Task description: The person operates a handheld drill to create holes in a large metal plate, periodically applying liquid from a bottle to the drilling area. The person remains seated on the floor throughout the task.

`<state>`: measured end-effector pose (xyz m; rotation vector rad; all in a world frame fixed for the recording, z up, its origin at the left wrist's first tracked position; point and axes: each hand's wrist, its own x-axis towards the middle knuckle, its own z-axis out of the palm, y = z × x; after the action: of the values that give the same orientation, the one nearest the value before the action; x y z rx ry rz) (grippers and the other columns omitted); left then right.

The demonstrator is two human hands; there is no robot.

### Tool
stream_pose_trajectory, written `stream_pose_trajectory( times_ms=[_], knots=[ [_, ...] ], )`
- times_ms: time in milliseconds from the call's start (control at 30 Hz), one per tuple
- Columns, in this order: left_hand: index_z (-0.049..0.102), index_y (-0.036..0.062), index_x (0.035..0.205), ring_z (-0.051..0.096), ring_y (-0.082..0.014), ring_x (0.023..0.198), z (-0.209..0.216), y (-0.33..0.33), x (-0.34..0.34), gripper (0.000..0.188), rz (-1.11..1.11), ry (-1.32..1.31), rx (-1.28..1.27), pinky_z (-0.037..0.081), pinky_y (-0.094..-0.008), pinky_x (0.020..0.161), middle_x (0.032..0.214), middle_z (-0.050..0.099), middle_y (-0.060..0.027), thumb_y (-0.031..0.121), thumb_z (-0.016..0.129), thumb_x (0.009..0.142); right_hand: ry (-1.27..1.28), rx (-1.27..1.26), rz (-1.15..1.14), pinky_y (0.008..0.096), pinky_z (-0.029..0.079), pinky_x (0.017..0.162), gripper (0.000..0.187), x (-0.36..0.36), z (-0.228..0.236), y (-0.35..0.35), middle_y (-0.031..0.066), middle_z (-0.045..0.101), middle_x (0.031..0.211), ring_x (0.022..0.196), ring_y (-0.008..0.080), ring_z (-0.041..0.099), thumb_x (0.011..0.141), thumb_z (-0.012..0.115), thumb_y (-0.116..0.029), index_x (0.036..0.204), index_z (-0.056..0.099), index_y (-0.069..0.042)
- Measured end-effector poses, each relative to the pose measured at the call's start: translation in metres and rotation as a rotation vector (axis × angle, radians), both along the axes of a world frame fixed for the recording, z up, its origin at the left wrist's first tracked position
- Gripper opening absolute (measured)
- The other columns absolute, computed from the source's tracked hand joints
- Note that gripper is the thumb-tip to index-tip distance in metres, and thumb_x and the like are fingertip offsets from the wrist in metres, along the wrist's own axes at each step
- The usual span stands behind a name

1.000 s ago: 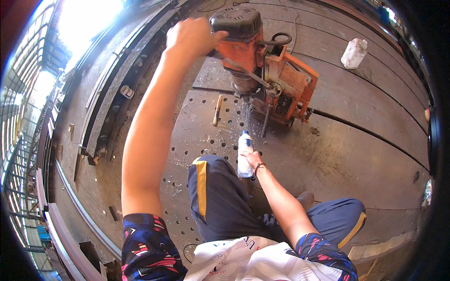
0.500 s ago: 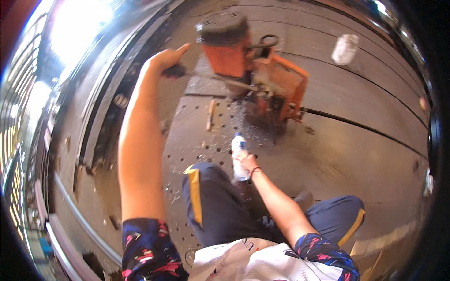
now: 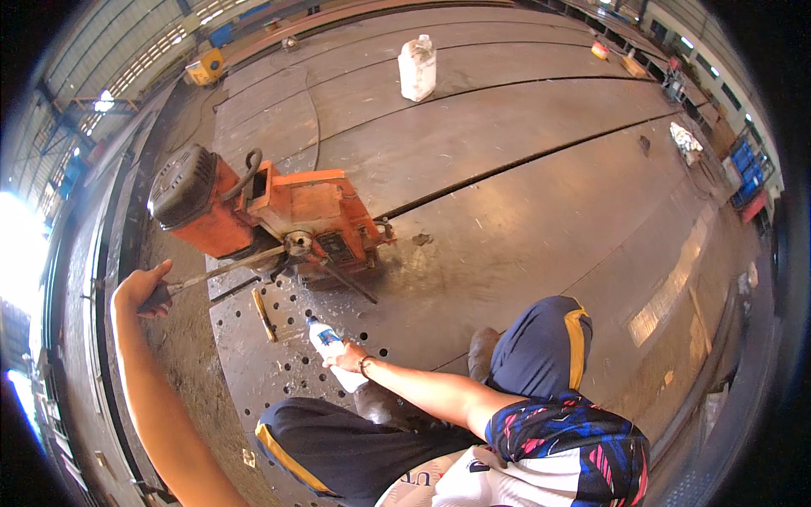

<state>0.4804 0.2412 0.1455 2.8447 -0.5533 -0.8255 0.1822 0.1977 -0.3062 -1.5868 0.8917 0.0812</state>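
An orange drilling machine (image 3: 308, 203) with a black motor housing stands on a steel plate pierced by several round holes. My left hand (image 3: 142, 290) is closed around the dark grip of the machine's long metal lever (image 3: 224, 268), thumb pointing up. That lever runs to a hub on the machine's near side. Low in front of me, my right hand (image 3: 346, 357) grips a clear plastic bottle (image 3: 327, 338) with a blue label, tilted, its dark cap toward the machine. A narrow yellow-and-dark stick (image 3: 263, 314) lies on the plate between the bottle and lever. Metal chips are scattered around.
A whitish plastic jug (image 3: 417, 69) stands farther back on the plate. A long dark groove (image 3: 507, 171) crosses the metal surface. Yellow equipment (image 3: 205, 68) sits far left, blue crates (image 3: 747, 169) far right. My bent knees (image 3: 541, 351) are close to the work area.
My view has swung, so the machine now appears farther left and tilted, with more of the hall showing. Both hands keep hold of the lever and bottle.
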Motion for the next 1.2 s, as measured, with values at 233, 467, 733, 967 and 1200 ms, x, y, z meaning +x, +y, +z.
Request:
stream_pose_trajectory(
  times_ms=[233,467,733,967,1200],
  knots=[
    [0.068,-0.0021,0.108,0.068,-0.0209,0.054,-0.014,0.006,0.016,0.067,-0.025,0.066,-0.117,0.051,-0.0318,0.048,0.073,0.071,-0.0114,0.062,0.054,0.092,0.138,0.132,0.084,0.0389,0.053,0.082,0.044,0.000,-0.018,0.003,0.0149,0.072,0.101,0.094,0.0260,0.069,0.071,0.074,-0.056,0.101,0.076,-0.024],
    [0.067,-0.0032,0.107,0.067,-0.0212,0.053,-0.015,0.026,0.031,0.066,-0.023,0.053,-0.181,0.051,-0.0326,0.046,0.071,0.070,-0.0124,0.060,0.057,0.092,0.062,-0.012,0.200,0.0391,0.053,0.081,0.047,0.006,0.023,0.002,0.0144,0.072,0.100,0.094,0.0262,0.069,0.071,0.075,-0.052,0.103,0.073,-0.018],
    [0.063,-0.0070,0.112,0.065,-0.0211,0.049,-0.024,0.029,0.043,0.067,-0.022,0.059,-0.281,0.047,-0.0308,0.042,0.064,0.067,-0.0140,0.057,0.061,0.091,0.026,0.013,0.267,0.0418,0.053,0.084,0.043,-0.005,0.048,0.000,0.0124,0.071,0.111,0.100,0.0282,0.068,0.079,0.068,-0.049,0.112,0.070,-0.022],
    [0.065,-0.0050,0.109,0.064,-0.0194,0.048,-0.030,0.029,0.047,0.063,-0.077,-0.012,-0.315,0.046,-0.0304,0.044,0.064,0.067,-0.0122,0.056,0.062,0.090,0.094,0.038,0.191,0.0400,0.053,0.083,0.040,-0.010,0.053,-0.003,0.0114,0.071,0.109,0.098,0.0266,0.068,0.078,0.070,-0.047,0.109,0.072,-0.022],
    [0.068,-0.0039,0.103,0.066,-0.0193,0.053,-0.032,0.033,0.043,0.062,-0.075,-0.082,-0.289,0.048,-0.0318,0.048,0.065,0.068,-0.0123,0.056,0.063,0.088,-0.089,0.014,0.149,0.0378,0.052,0.083,0.046,0.009,-0.032,0.011,0.0139,0.072,0.104,0.096,0.0268,0.068,0.073,0.075,-0.051,0.107,0.073,-0.021]
  ],
)
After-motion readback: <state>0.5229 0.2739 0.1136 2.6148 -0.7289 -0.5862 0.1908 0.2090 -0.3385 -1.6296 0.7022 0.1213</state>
